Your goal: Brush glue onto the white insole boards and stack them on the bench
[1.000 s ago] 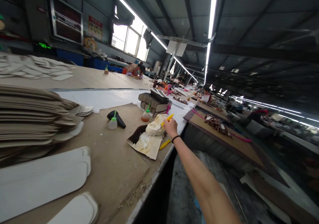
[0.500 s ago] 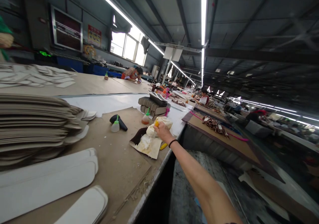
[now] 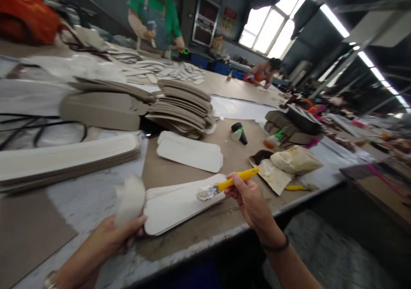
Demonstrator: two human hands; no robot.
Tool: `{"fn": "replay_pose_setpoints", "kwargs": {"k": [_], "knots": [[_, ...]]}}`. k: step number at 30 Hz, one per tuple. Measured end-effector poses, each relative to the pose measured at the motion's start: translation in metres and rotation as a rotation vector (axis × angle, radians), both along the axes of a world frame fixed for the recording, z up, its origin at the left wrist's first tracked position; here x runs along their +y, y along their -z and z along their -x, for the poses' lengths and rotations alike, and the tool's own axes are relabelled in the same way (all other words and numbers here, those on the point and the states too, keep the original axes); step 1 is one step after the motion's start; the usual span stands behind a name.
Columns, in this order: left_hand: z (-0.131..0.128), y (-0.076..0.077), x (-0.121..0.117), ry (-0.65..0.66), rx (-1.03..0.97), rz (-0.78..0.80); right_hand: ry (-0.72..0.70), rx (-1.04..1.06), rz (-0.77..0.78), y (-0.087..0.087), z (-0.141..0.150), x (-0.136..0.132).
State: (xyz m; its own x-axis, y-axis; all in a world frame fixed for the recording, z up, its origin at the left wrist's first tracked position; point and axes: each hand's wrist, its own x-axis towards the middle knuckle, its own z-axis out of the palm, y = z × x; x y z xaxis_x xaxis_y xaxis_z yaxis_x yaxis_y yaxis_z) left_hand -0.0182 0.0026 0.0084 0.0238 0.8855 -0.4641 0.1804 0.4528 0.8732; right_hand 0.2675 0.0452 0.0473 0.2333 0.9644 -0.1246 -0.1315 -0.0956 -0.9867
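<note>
My right hand (image 3: 248, 197) grips a paintbrush (image 3: 242, 177) by its yellow handle. White paste coats the bristles, which are over a fanned stack of long, white, round-ended pieces (image 3: 183, 203). My left hand (image 3: 111, 239) is closed at the stack's left end, its thumb touching the edge. A blurred, curled white strip (image 3: 130, 199) rises from that hand. Right of the brush lies a paste-smeared sheet (image 3: 274, 175) with a cream-coloured bag (image 3: 297, 160) on it. A second yellow-handled brush (image 3: 297, 187) lies beside the bag.
More white pieces (image 3: 189, 154) and piled brown-edged pieces (image 3: 183, 107) lie behind the stack. Two small bottles (image 3: 236, 135) (image 3: 272, 140) stand further back. A long pile (image 3: 70, 160) is at left. A co-worker in green (image 3: 157, 19) stands across the table; another person (image 3: 261, 72) leans over it.
The view has swung left and down. My right hand has left the cream-coloured bag and brought the brush over the white pieces. My left hand has come into view.
</note>
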Motion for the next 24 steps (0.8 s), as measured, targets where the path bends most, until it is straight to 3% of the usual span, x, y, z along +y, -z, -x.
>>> {"fn": "replay_pose_setpoints", "kwargs": {"k": [3,6,12,20,24], "knots": [[0.012,0.005,-0.003,-0.030,-0.103,0.093,-0.106,0.068,0.054,0.010,0.052,-0.013],[0.012,0.005,0.001,-0.036,-0.162,0.111,-0.142,0.005,0.048,0.019,0.078,-0.018],[0.011,0.003,0.001,-0.056,-0.232,0.117,-0.087,-0.184,-0.021,0.017,0.080,-0.023],[0.012,0.004,0.000,-0.078,-0.229,0.123,-0.116,-0.199,-0.095,0.017,0.096,-0.034],[0.009,0.002,-0.004,-0.121,-0.215,0.114,-0.070,-0.309,-0.172,0.023,0.083,-0.035]]}}
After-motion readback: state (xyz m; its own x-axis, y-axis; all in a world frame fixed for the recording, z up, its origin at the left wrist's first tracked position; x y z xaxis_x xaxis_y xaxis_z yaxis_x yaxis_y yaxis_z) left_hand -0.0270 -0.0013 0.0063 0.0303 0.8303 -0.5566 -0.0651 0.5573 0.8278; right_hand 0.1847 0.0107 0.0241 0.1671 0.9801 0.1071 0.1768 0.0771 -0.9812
